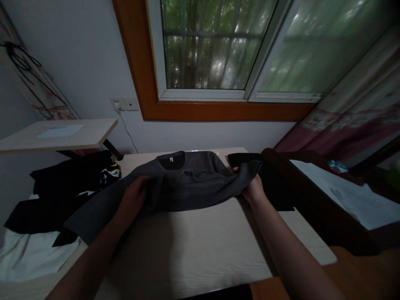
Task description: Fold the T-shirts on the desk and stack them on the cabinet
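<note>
My right hand (253, 187) has its fingers pinching one end of the dark grey, round-necked cloth top (193, 187), lifting that part off the surface at the right. My left hand (133, 196) is against the top's left part, its fingertips lost in dark folds, so I cannot tell whether they grip or only press. The top lies across the far part of the pale, wood-grained surface (212, 250), collar away from me, with small dark lettering on its chest. Nearer me the wood is bare, apart from a soft shadow.

To my left, a heap of black clothes (68, 179) sits by a crumpled white cloth (37, 254), below a pale wooden shelf (90, 139) bearing a white paper sheet (61, 131). To my right, a folded black cloth (278, 191) lies near dark brown furniture (328, 208) with a large whitish sheet (350, 191) over it.

Ahead, a white-framed sliding window (212, 46) in orange-brown wood trim (134, 54) shows blurred greenery behind bars. Left of it, a white cord (125, 129) hangs from square white wall sockets (130, 104). A pale and dusky pink curtain (350, 112) drapes the right side; the room is dim.
</note>
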A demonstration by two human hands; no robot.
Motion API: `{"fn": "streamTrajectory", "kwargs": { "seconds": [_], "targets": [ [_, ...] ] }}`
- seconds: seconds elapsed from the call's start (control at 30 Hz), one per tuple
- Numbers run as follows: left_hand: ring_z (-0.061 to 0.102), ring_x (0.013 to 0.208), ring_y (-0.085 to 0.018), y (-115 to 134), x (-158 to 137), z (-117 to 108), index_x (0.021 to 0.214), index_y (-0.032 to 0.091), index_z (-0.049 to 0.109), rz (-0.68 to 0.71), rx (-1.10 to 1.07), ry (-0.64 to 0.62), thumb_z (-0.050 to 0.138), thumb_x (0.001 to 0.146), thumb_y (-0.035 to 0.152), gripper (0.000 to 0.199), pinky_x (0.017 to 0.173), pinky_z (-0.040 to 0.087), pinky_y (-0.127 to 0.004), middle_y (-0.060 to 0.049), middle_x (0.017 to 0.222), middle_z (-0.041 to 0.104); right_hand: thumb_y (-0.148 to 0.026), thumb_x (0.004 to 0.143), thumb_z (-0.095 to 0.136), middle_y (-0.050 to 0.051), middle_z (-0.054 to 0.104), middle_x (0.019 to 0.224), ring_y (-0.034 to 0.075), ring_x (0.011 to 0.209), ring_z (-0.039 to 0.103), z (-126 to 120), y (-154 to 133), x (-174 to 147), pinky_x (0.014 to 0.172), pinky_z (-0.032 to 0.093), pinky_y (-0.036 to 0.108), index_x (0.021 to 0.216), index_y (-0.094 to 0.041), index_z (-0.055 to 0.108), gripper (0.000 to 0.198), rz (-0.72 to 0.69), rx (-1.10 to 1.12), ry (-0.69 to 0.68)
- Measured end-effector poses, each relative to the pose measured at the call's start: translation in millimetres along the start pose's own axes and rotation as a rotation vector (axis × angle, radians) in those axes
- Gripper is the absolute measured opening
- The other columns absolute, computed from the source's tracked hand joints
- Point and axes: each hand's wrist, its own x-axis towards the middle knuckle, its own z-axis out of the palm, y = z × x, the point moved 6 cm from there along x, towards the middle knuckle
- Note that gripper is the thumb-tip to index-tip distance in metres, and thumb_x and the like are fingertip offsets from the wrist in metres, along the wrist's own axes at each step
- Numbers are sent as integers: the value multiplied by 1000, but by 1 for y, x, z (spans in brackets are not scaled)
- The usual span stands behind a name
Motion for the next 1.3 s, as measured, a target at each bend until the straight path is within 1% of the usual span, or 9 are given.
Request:
{"fn": "streamTrajectory", "kwargs": {
  "seconds": [0.13, 0.27, 0.4, 0.53, 0.63, 0.73, 0.87, 1.07, 1.3],
  "targets": [
    [63, 113, -31, -5, -1, -30, 114, 23, 65, -142, -271, 98, 64, 81, 44, 39, 91, 54, -37, -7, 112, 72, -41, 66, 81, 2, 73, 76, 15, 52, 62, -2, -4, 2, 48, 53, 27, 95, -19, 64, 41, 5, 64, -16],
    [67, 82, -22, -8, -10, -50, 98, 21, 66, -290, -376, 118, 70, 73, 39, 31, 69, 53, -28, -3, 91, 73, -43, 67, 75, -1, 70, 71, 13, 48, 57, -2, -19, 3, 43, 46, 24, 96, -22, 62, 38, -2, 104, -87],
    [66, 72, -24, -9, -28, -49, 91, 20, 73, -369, -369, -300, 73, 69, 36, 27, 63, 52, -29, -4, 81, 73, -54, 74, 63, 0, 70, 71, 11, 38, 47, 7, -37, -6, 39, 38, 24, 104, -25, 63, 41, 24, 38, -365],
    [64, 113, -35, 8, -56, -37, 116, 25, 75, -228, -252, -875, 77, 71, 38, 47, 96, 51, -40, -7, 117, 74, -69, 71, 61, 8, 74, 79, 17, 44, 57, 19, -35, -28, 40, 42, 28, 117, -23, 64, 65, 250, -118, -689],
    [68, 105, -34, 18, -60, -27, 128, 26, 70, -198, -362, -1019, 74, 77, 49, 56, 93, 53, -44, -10, 115, 74, -62, 70, 72, 13, 76, 95, 24, 67, 70, 29, -38, -46, 52, 53, 33, 126, -22, 63, 70, 297, -259, -838],
    [70, 101, -32, 19, -46, -15, 117, 25, 75, -177, -329, -875, 69, 84, 51, 43, 91, 54, -42, -11, 111, 75, -42, 79, 75, 13, 75, 108, 26, 92, 73, 47, -47, -69, 71, 60, 38, 129, -22, 65, 56, 201, -481, -1063],
    [66, 113, -28, 17, -30, 1, 113, 33, 77, -72, -81, -547, 70, 86, 44, 30, 106, 47, -40, -6, 119, 74, -16, 83, 64, 5, 74, 114, 21, 102, 71, 69, -61, -96, 93, 58, 39, 135, -27, 65, 53, -128, -808, -1302],
    [59, 119, -26, 15, -44, 44, 127, 33, 69, 207, 305, -594, 59, 94, 46, 37, 107, 43, -41, -6, 127, 67, -11, 84, 56, 5, 63, 138, 26, 130, 56, 83, -63, -94, 115, 41, 53, 143, -30, 57, 62, -512, -1039, -1209],
    [60, 104, -25, -4, -44, 45, 110, 24, 72, 336, 734, -465, 52, 98, 44, 30, 93, 46, -40, -9, 112, 66, -37, 98, 53, 12, 68, 124, 26, 114, 65, 70, -12, -66, 106, 49, 45, 127, -20, 68, 37, -372, -1251, -1140]
  ]
}}
